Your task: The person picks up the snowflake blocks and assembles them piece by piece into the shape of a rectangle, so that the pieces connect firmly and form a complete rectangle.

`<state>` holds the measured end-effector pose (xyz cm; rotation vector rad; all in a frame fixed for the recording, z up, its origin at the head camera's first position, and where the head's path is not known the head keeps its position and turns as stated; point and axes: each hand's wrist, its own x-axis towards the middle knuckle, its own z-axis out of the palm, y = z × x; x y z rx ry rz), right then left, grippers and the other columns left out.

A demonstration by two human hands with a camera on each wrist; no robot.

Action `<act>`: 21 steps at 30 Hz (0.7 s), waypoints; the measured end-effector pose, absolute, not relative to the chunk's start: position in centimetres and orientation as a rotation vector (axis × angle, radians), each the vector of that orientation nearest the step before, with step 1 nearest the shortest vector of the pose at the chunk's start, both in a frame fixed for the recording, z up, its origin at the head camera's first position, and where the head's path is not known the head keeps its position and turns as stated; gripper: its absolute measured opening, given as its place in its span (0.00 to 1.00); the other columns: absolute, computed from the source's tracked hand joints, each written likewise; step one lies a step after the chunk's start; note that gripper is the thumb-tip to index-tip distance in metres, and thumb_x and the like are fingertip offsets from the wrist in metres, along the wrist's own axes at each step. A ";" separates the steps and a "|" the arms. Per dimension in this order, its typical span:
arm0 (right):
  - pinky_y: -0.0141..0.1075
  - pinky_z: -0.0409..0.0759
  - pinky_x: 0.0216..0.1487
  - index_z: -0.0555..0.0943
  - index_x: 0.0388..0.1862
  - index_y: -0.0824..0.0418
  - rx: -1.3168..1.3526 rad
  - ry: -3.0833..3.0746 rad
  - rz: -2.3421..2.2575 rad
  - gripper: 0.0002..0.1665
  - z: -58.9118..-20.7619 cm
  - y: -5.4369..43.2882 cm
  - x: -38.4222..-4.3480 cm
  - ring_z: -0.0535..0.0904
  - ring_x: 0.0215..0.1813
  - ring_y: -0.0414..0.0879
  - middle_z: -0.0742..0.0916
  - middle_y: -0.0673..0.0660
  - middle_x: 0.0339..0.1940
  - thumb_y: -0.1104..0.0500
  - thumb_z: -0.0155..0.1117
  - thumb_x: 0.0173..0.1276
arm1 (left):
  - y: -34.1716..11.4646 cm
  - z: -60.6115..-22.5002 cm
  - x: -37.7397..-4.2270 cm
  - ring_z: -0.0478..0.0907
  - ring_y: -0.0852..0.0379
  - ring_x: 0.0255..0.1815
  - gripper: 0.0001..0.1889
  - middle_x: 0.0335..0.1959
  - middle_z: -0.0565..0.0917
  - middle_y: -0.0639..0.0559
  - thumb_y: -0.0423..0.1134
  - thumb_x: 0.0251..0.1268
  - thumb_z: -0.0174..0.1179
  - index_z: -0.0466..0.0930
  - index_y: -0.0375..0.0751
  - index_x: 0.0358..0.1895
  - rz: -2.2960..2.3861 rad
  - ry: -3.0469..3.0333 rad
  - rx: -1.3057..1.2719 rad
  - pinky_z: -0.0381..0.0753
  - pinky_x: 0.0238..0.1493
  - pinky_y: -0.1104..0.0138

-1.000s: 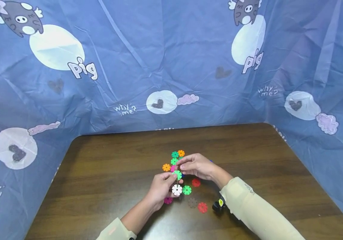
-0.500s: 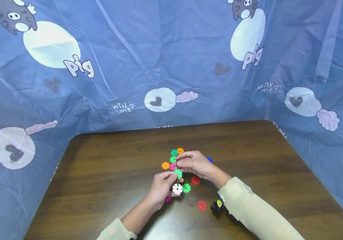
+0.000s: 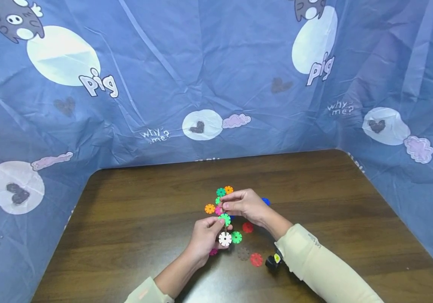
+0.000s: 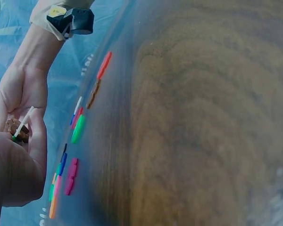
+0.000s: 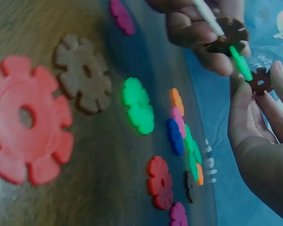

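Note:
In the head view my left hand [image 3: 203,240] grips a small chain of notched plastic discs. A white disc [image 3: 224,239] faces up at its near end and a green disc [image 3: 225,219] at the far end. Between those two, the right wrist view shows a brown disc [image 5: 232,35] set crosswise. My right hand [image 3: 248,206] pinches another brown disc [image 5: 261,81] between thumb and fingers, its edge right at the green disc's rim. Both hands are above the table, and my left fingers partly cover the chain.
Loose discs lie on the wooden table [image 3: 144,202]: a red disc [image 3: 256,259], a dull brown disc [image 3: 243,253], a loose green disc [image 3: 237,237], an orange disc [image 3: 209,208] and several more. A patterned blue cloth [image 3: 144,84] stands behind. A black wrist camera [image 3: 273,261] hangs at my right cuff.
My right fingertips have drawn closer together at the far side of the green disc. The left hand keeps its grip on the chain, and the head view has shifted slightly.

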<state>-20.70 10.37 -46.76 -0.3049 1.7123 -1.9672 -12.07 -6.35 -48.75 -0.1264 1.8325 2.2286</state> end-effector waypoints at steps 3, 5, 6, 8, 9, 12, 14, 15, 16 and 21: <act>0.42 0.86 0.51 0.73 0.59 0.85 -0.329 1.726 -1.934 0.25 -47.0 10.6 -20.7 0.87 0.43 0.44 0.87 0.71 0.49 0.72 0.66 0.68 | -6.3 -48.8 -12.2 0.86 0.57 0.31 0.17 0.43 0.86 0.33 0.36 0.77 0.55 0.79 0.19 0.51 2.224 1.841 -0.129 0.87 0.26 0.64; 0.42 0.86 0.51 0.72 0.59 0.86 -0.338 1.725 -1.932 0.25 -47.1 10.7 -20.6 0.87 0.43 0.44 0.87 0.70 0.48 0.73 0.66 0.68 | -6.3 -48.7 -12.2 0.86 0.56 0.31 0.16 0.43 0.86 0.33 0.36 0.77 0.56 0.79 0.20 0.51 2.226 1.849 -0.126 0.88 0.27 0.63; 0.43 0.86 0.51 0.72 0.59 0.86 -0.339 1.724 -1.936 0.24 -47.1 10.8 -20.6 0.87 0.43 0.44 0.87 0.71 0.48 0.73 0.65 0.68 | -6.3 -48.7 -12.2 0.86 0.56 0.30 0.16 0.43 0.86 0.34 0.36 0.77 0.56 0.79 0.20 0.50 2.224 1.854 -0.121 0.88 0.27 0.63; 0.43 0.86 0.51 0.73 0.58 0.86 -0.357 1.731 -1.931 0.24 -47.0 10.6 -20.6 0.87 0.43 0.44 0.87 0.70 0.48 0.73 0.66 0.68 | -6.5 -48.5 -12.3 0.85 0.56 0.30 0.16 0.43 0.86 0.33 0.36 0.76 0.56 0.80 0.20 0.50 2.228 1.867 -0.119 0.88 0.27 0.63; 0.43 0.86 0.51 0.73 0.58 0.85 -0.357 1.739 -1.924 0.24 -46.9 10.6 -20.5 0.87 0.43 0.44 0.88 0.70 0.47 0.73 0.66 0.67 | -6.5 -48.4 -12.3 0.85 0.57 0.29 0.16 0.43 0.86 0.33 0.36 0.76 0.56 0.80 0.20 0.50 2.227 1.877 -0.116 0.88 0.26 0.64; 0.43 0.86 0.51 0.76 0.57 0.84 -0.376 1.786 -1.891 0.23 -46.7 10.4 -20.4 0.87 0.45 0.46 0.87 0.70 0.48 0.72 0.67 0.66 | -6.6 -48.2 -12.2 0.85 0.58 0.28 0.16 0.42 0.86 0.33 0.35 0.75 0.56 0.79 0.19 0.50 2.221 1.890 -0.114 0.87 0.25 0.65; 0.44 0.86 0.50 0.77 0.55 0.83 -0.391 1.817 -1.875 0.21 -46.7 10.4 -20.3 0.87 0.48 0.51 0.87 0.71 0.48 0.72 0.68 0.66 | -6.4 -48.2 -12.1 0.85 0.58 0.28 0.16 0.41 0.87 0.34 0.35 0.75 0.56 0.79 0.19 0.50 2.228 1.879 -0.123 0.87 0.24 0.66; 0.44 0.86 0.50 0.78 0.54 0.83 -0.398 1.832 -1.875 0.21 -46.8 10.4 -20.3 0.87 0.49 0.53 0.87 0.71 0.48 0.71 0.68 0.66 | -6.3 -48.2 -12.0 0.85 0.58 0.28 0.16 0.41 0.87 0.35 0.35 0.75 0.56 0.79 0.19 0.50 2.233 1.868 -0.131 0.87 0.24 0.66; 0.44 0.86 0.50 0.78 0.54 0.83 -0.398 1.844 -1.875 0.20 -46.9 10.5 -20.2 0.87 0.50 0.56 0.87 0.71 0.48 0.71 0.68 0.66 | -6.2 -48.3 -12.0 0.85 0.58 0.28 0.17 0.40 0.87 0.36 0.35 0.76 0.56 0.79 0.19 0.50 2.245 1.853 -0.136 0.87 0.24 0.66; 0.43 0.86 0.49 0.80 0.53 0.81 -0.370 1.890 -1.890 0.20 -47.4 10.7 -20.0 0.87 0.49 0.56 0.88 0.69 0.45 0.70 0.70 0.65 | -5.4 -48.4 -11.9 0.84 0.58 0.27 0.16 0.39 0.87 0.41 0.36 0.76 0.56 0.80 0.20 0.49 2.304 1.796 -0.185 0.86 0.22 0.66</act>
